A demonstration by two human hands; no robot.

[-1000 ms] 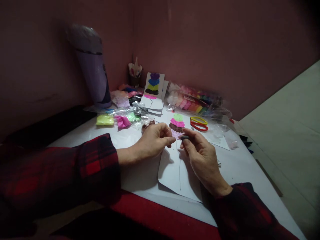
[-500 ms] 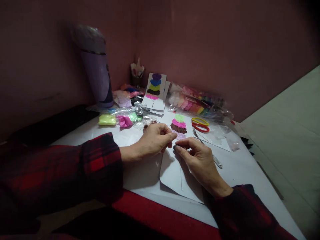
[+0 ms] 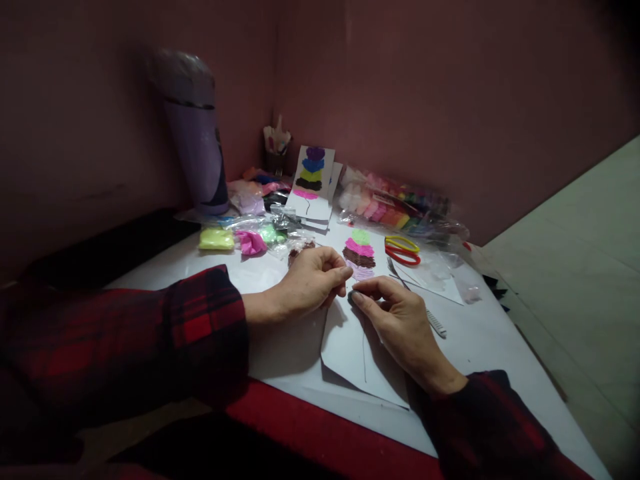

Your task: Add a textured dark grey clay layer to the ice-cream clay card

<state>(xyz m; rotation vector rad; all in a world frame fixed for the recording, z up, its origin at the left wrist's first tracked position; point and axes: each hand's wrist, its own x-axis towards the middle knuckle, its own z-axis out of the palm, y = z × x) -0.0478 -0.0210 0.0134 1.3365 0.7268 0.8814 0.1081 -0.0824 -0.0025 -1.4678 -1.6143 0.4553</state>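
My right hand [image 3: 393,313] pinches a small dark lump of clay [image 3: 353,296] between thumb and fingertips, just above a white sheet of paper [image 3: 350,347]. Close beside it, my left hand [image 3: 313,280] has its thumb and fingers pressed together; whatever is in them, if anything, I cannot make out. On the sheet beyond both hands lie bands of clay [image 3: 359,252] in green, pink, brown and lilac, the lowest band partly hidden by my fingers. A thin drawn line [image 3: 365,360] runs down the sheet's near part.
Scissors [image 3: 403,250] and a fork [image 3: 436,323] lie to the right. At left sit yellow [image 3: 217,239] and pink clay [image 3: 251,243] packs. Behind are a finished card [image 3: 311,180], bagged clay [image 3: 385,207], a cup of tools [image 3: 275,150] and a tall purple tumbler [image 3: 197,147].
The whole view has shifted slightly. Both hands keep nearly the same pose, and the dark clay is still in my right fingertips.
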